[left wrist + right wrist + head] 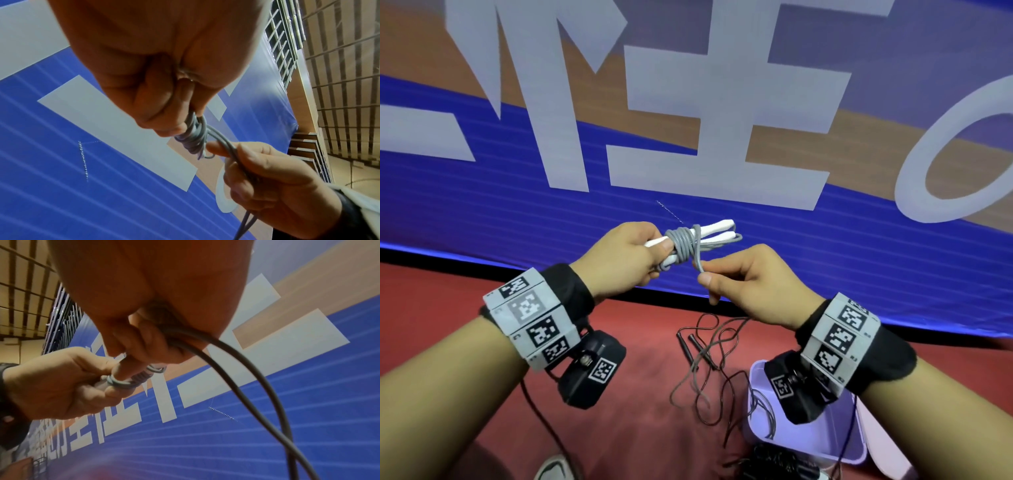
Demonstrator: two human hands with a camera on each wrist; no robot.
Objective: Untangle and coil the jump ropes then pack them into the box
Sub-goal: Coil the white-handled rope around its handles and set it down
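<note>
My left hand (633, 255) grips a jump rope with two white handles (717, 228) held side by side, its grey cord (681, 245) wound several times around them. My right hand (743, 281) pinches the doubled loose end of that grey cord (700, 265) just below the coil. In the left wrist view the coil (193, 138) sits at my left fingertips and the right hand (267, 175) holds the doubled cord. In the right wrist view the cord's tail (257, 386) loops down. A black jump rope (705, 363) lies tangled on the red floor. The lilac box (808, 442) stands below my right wrist.
A blue banner wall (517, 205) with large white characters stands straight ahead, close behind my hands. Some dark cord (767, 414) lies inside the box. More black rope (777, 462) is piled at the box's near side. A shoe tip (554, 469) shows at the bottom.
</note>
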